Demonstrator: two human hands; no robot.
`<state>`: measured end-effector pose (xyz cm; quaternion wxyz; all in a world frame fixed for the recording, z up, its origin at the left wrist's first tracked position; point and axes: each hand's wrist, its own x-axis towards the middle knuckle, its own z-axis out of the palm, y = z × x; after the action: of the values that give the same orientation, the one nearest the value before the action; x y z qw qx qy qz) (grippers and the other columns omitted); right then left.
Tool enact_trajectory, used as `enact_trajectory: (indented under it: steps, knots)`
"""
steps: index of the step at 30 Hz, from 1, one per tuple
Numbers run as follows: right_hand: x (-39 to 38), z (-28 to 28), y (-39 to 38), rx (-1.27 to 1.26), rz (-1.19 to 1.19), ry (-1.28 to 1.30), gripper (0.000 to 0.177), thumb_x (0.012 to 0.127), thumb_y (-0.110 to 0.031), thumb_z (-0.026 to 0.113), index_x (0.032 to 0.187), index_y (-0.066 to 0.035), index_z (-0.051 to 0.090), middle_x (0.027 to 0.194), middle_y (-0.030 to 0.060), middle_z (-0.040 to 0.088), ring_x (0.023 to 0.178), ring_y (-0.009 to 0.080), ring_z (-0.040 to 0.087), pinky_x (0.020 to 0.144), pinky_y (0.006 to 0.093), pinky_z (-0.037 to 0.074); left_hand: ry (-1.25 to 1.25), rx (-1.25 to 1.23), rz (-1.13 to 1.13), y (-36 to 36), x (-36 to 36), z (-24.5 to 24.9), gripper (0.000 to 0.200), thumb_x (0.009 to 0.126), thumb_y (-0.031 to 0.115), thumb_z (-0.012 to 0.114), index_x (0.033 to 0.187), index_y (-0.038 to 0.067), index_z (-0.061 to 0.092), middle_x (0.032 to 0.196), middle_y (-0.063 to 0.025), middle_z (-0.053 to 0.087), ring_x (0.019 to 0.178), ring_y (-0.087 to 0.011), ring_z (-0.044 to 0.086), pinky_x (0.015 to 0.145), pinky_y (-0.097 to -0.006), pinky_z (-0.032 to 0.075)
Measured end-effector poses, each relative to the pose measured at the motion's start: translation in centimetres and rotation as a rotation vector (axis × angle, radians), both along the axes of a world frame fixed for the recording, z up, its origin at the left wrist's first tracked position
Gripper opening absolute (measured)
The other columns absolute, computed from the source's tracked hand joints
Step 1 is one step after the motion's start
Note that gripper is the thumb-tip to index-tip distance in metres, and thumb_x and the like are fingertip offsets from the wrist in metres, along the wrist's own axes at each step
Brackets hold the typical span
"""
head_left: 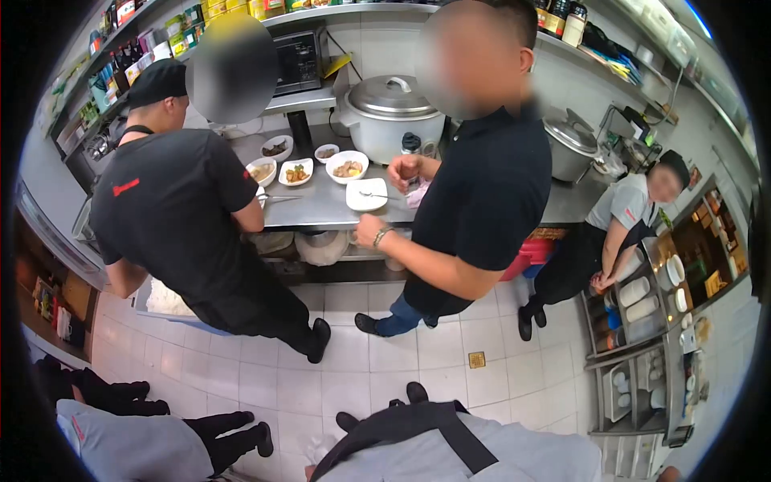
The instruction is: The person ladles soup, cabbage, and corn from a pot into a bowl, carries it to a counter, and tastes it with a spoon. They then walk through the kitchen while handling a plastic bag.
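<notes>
Neither of my hands can be made out; at the bottom edge only my grey sleeve and dark apron (401, 434) show, with a small blurred patch of skin beside them. Across the floor, a steel counter (313, 210) holds a square white plate (366, 195) with a spoon, a bowl of food (348, 166), a dish of food (295, 172) and smaller bowls. A person in a black polo (490, 185) stands there, hands raised near the square plate. Another person in a black T-shirt (177, 209) leans over the counter at the left.
A large lidded cooker (393, 120) and a second one (569, 145) stand at the back. One person in grey (622, 201) stands at the right beside a dish rack (638, 297); another person (132, 446) is at the lower left. A floor drain (477, 360) lies among the tiles.
</notes>
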<state>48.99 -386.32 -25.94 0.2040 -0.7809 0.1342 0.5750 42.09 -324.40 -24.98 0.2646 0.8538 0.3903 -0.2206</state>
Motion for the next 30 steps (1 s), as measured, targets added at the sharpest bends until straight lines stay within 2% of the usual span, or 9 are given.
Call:
enact_trajectory:
  steps: [5, 9, 10, 11, 13, 16, 18, 24, 30]
  knots:
    - [1.6, -1.2, 3.7, 0.054, -0.029, -0.006, 0.025, 0.078, -0.023, 0.062, 0.096, -0.007, 0.067, 0.097, 0.0186, 0.067, 0.094, 0.0331, 0.065, 0.081, 0.0464, 0.050, 0.021, -0.165, -0.031, 3.5, -0.4, -1.7, 0.025, 0.078, 0.016, 0.055, 0.074, -0.005, 0.066, 0.071, -0.0234, 0.066, 0.066, -0.0341, 0.066, 0.061, -0.0470, 0.050]
    - [10.5, -4.9, 5.6, 0.129, 0.941, -0.574, 0.019, 0.073, -0.023, 0.064, 0.082, -0.010, 0.074, 0.088, 0.0153, 0.071, 0.085, 0.0305, 0.069, 0.074, 0.0466, 0.053, -0.123, -0.273, -0.083, 5.9, 2.8, -2.9, 0.024, 0.078, 0.017, 0.056, 0.074, -0.005, 0.066, 0.069, -0.0226, 0.066, 0.064, -0.0315, 0.065, 0.060, -0.0458, 0.050]
    - [14.7, 3.3, 9.1, 0.007, 0.120, -0.525, 0.020, 0.076, -0.025, 0.060, 0.075, -0.008, 0.070, 0.079, 0.0117, 0.069, 0.076, 0.0299, 0.068, 0.068, 0.0462, 0.052, -0.185, -0.303, -0.104, 6.6, 4.2, -3.4, 0.024, 0.078, 0.017, 0.056, 0.074, -0.005, 0.066, 0.069, -0.0224, 0.066, 0.064, -0.0308, 0.065, 0.060, -0.0455, 0.050]
    - [18.4, 4.2, 9.7, 0.030, 0.240, -0.967, 0.025, 0.086, -0.029, 0.055, 0.083, -0.008, 0.070, 0.060, 0.0092, 0.066, 0.053, 0.0208, 0.065, 0.053, 0.0373, 0.053, -0.273, -0.344, -0.117, 7.3, 5.7, -3.9, 0.024, 0.078, 0.017, 0.056, 0.074, -0.005, 0.066, 0.068, -0.0222, 0.066, 0.063, -0.0302, 0.065, 0.060, -0.0453, 0.050]
    - [23.8, 14.5, 15.3, 0.159, -0.339, -0.956, 0.025, 0.090, -0.023, 0.056, 0.094, -0.002, 0.068, 0.072, 0.0102, 0.070, 0.059, 0.0164, 0.067, 0.058, 0.0320, 0.053, -0.393, -0.442, -0.105, 9.0, 8.6, -4.6, 0.024, 0.078, 0.017, 0.057, 0.074, -0.005, 0.066, 0.068, -0.0218, 0.066, 0.062, -0.0289, 0.065, 0.059, -0.0447, 0.051]
    - [27.3, 23.2, 20.9, 0.273, -0.101, -1.125, 0.032, 0.088, -0.019, 0.061, 0.111, 0.003, 0.065, 0.095, 0.0159, 0.071, 0.077, 0.0199, 0.069, 0.071, 0.0327, 0.055, -0.446, -0.523, -0.120, 9.0, 16.0, 1.9, 0.023, 0.082, 0.017, 0.057, 0.080, -0.003, 0.069, 0.067, -0.0175, 0.066, 0.059, -0.0214, 0.064, 0.056, -0.0390, 0.051]
    - [27.5, 30.1, 26.1, 0.370, 0.116, -1.066, 0.037, 0.088, -0.018, 0.062, 0.117, 0.004, 0.062, 0.102, 0.0169, 0.070, 0.088, 0.0233, 0.068, 0.080, 0.0345, 0.054, -0.424, -0.238, -0.373, 9.4, 20.2, -0.6, 0.030, 0.087, 0.026, 0.053, 0.083, 0.001, 0.069, 0.074, -0.0186, 0.068, 0.071, -0.0361, 0.067, 0.066, -0.0466, 0.052]
    - [29.9, 33.6, 42.9, 0.740, 0.360, -0.690, 0.039, 0.084, -0.014, 0.069, 0.120, -0.001, 0.063, 0.106, 0.0151, 0.068, 0.095, 0.0236, 0.066, 0.085, 0.0344, 0.051, -0.416, -0.299, -0.791, 4.7, 30.9, 15.4, 0.022, 0.082, 0.019, 0.057, 0.090, 0.003, 0.070, 0.090, -0.0242, 0.068, 0.086, -0.0401, 0.066, 0.076, -0.0516, 0.051]
    - [36.4, 33.8, 57.7, 1.081, 0.694, -0.828, 0.044, 0.087, -0.035, 0.068, 0.117, -0.003, 0.065, 0.106, 0.0187, 0.066, 0.107, 0.0312, 0.062, 0.090, 0.0388, 0.049, -0.529, -0.662, -0.772, 10.7, 34.3, 27.2, 0.018, 0.084, 0.014, 0.059, 0.085, -0.004, 0.065, 0.080, -0.0188, 0.066, 0.077, -0.0345, 0.062, 0.072, -0.0433, 0.048]
